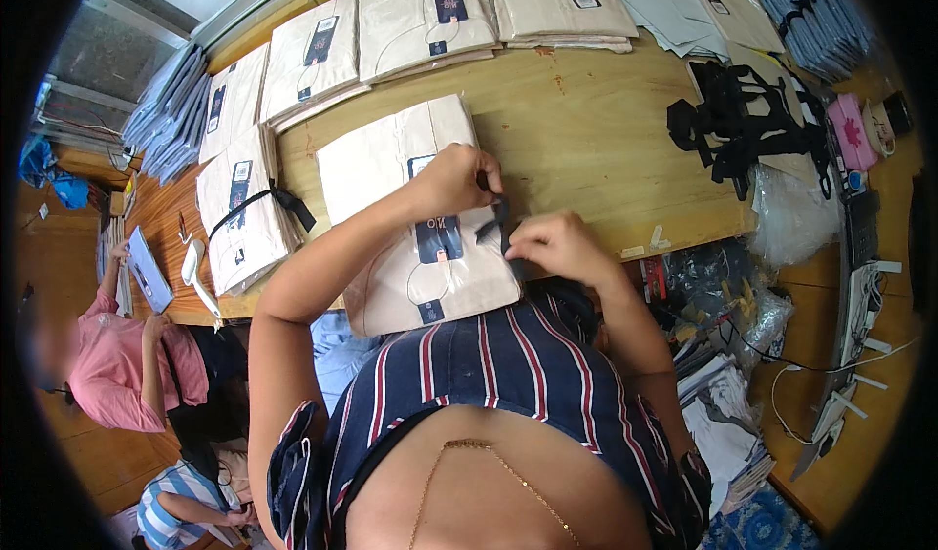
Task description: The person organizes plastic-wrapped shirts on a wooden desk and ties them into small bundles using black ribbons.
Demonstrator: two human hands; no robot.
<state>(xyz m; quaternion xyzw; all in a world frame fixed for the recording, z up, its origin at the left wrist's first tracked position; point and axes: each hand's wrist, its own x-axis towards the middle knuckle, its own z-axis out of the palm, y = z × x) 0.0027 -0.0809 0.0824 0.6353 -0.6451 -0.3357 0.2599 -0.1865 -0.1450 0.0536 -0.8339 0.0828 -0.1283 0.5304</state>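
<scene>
A stack of folded cream cloth packs in clear plastic (391,159), with dark blue labels, lies at the table's near edge against my body. A black ribbon (493,224) is gathered at the right side of this stack. My left hand (457,177) reaches across the top pack, its fingers closed on the ribbon's upper part. On the right, my right hand (562,247) pinches the ribbon lower down, beside the stack's edge. How the ribbon runs under the stack is hidden. Another cream stack (249,208), tied with black ribbon, sits to the left.
More cream packs (425,22) line the table's far side. Loose black ribbons (752,125) lie at the right. Bluish-grey packs (171,110) are piled far left, near a white handheld tool (198,272). A person in pink (137,355) holds a blue pack (149,267).
</scene>
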